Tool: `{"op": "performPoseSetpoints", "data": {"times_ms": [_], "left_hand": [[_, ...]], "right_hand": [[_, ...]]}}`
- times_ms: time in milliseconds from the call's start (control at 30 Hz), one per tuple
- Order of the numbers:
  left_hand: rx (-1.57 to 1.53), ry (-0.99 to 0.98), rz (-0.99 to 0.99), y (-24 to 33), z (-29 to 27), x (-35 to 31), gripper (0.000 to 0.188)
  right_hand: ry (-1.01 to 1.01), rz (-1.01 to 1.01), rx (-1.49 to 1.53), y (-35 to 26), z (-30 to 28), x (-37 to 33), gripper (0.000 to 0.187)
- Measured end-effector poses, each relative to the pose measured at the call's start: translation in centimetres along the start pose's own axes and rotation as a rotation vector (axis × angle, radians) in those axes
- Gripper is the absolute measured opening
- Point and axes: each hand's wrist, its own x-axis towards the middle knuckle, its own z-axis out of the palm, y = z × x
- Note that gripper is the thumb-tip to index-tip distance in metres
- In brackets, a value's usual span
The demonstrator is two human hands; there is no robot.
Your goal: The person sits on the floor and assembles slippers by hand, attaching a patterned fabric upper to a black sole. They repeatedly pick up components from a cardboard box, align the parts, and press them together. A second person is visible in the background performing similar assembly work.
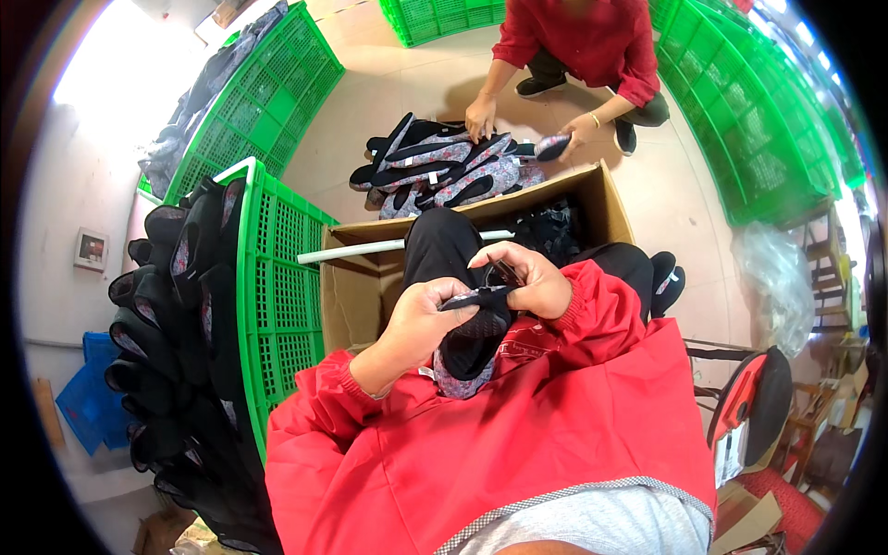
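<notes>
Over my lap, a black cloth shoe (474, 340) with a grey floral lining is held up between my two hands. The closed fingers of my left hand (418, 326) pinch its upper edge on the left. My right hand (534, 280) is closed at the other end of that edge, thumb against the black fabric. A small dark tool (505, 271) sticks out between its thumb and fingers; its exact kind is too small to make out. The lower part of the shoe rests against my red smock (518, 416).
An open cardboard box (606, 208) with dark items stands before my knees, a pale rod (398, 246) across it. Beyond, a person in red (583, 42) handles piled floral shoes (453, 166). Black shoes (176, 370) fill a green crate (282, 277) at left.
</notes>
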Motion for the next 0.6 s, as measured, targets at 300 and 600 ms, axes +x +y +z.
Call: {"op": "performPoseSetpoints", "data": {"times_ms": [300,600], "left_hand": [[-0.862,-0.308,-0.231,-0.1,0.3,-2.1,0.036],[-0.370,-0.321,-0.049,0.0,-2.8,-4.4,0.053]], "right_hand": [[-0.080,0.090,-0.061,2.3,-1.6,0.2,0.053],[-0.160,0.416,0.555,6.2,0.7,-2.2,0.060]]}}
